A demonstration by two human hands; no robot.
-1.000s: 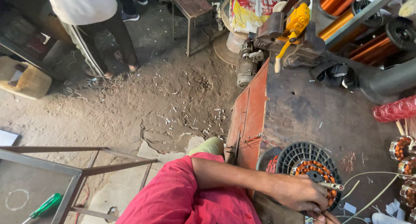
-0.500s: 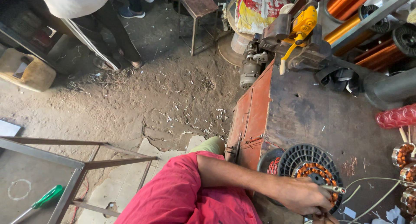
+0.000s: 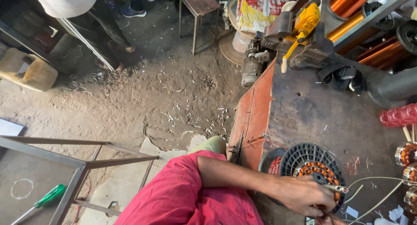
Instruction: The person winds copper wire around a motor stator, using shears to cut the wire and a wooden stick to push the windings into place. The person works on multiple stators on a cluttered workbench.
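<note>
My left hand (image 3: 302,193) rests on a round motor stator with copper windings (image 3: 319,169) set in a black ribbed housing (image 3: 304,154) on the dark workbench (image 3: 317,116). It grips a thin metal tool (image 3: 338,189) whose tip points right over the windings. My red sleeve (image 3: 182,194) fills the bottom middle. Only a sliver of my right hand (image 3: 329,219) shows at the bottom edge, just below the left hand; its grip is hidden. Pale wires (image 3: 373,181) trail right from the stator.
More wound stators (image 3: 407,154) line the right edge. A yellow-handled machine (image 3: 299,29), copper wire spools (image 3: 347,1) and a red bundle (image 3: 397,115) sit at the bench's back. A metal frame (image 3: 87,164), green screwdriver (image 3: 50,196), stool (image 3: 197,3), another person's legs (image 3: 108,29) occupy the dirt floor.
My left hand stays on the stator with the tool. The view has shifted slightly, and the other person on the floor has moved further towards the top of the picture.
</note>
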